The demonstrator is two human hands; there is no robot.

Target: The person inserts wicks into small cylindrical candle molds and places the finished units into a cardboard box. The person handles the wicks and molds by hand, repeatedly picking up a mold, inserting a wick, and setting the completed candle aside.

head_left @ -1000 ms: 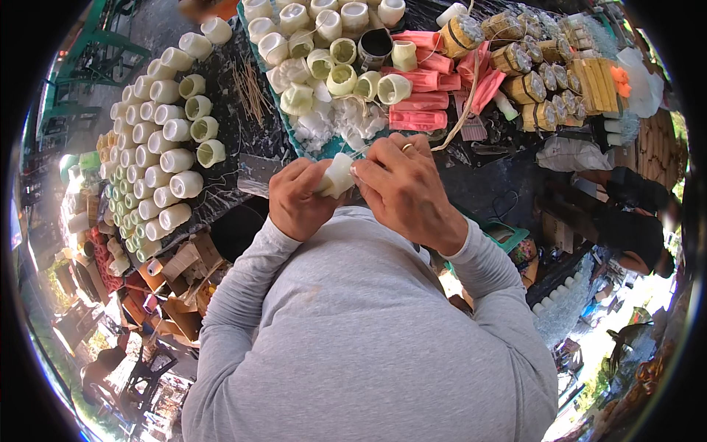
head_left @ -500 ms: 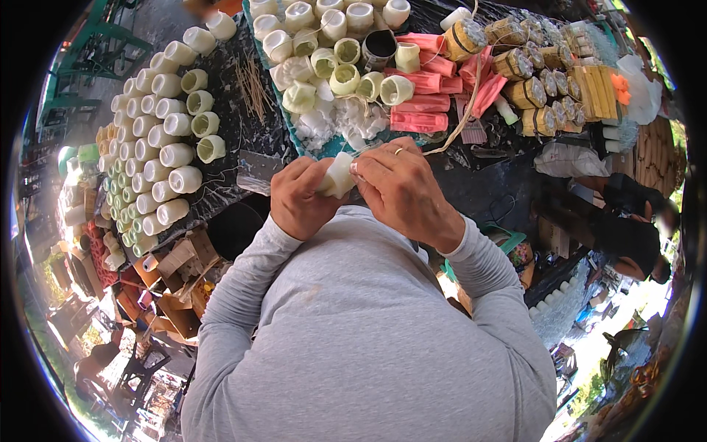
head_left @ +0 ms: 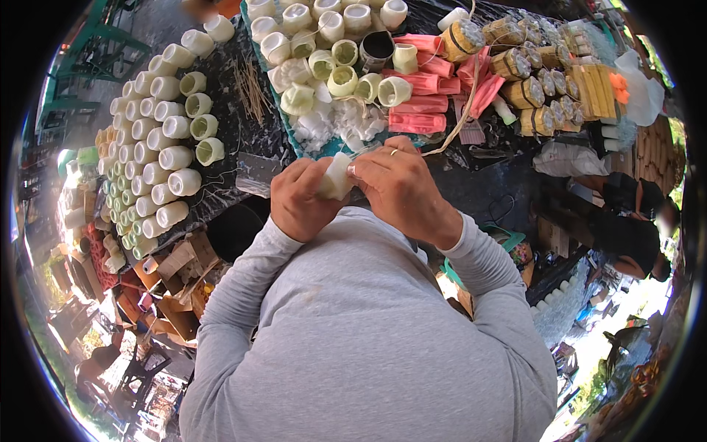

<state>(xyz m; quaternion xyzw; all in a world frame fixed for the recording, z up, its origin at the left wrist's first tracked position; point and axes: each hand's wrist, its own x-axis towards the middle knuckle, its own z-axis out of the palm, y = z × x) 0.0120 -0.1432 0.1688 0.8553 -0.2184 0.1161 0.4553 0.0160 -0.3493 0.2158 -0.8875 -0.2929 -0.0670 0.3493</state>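
Left hand (head_left: 303,194) curls around a whitish piece (head_left: 336,175), hiding part of it; the half-curled right hand (head_left: 403,184) touches its edge, fingertip grip unclear.

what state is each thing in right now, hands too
left hand: closed around the held pale piece
right hand: fingers bent, at the piece's right side
held pale piece: tilted
white cups: set out in rows
pale green cup: mouth open
thin sticks: loose, unbundled
pink bundles: lying stacked
yellow bundle: strapped with dark bands
cardboard box: open
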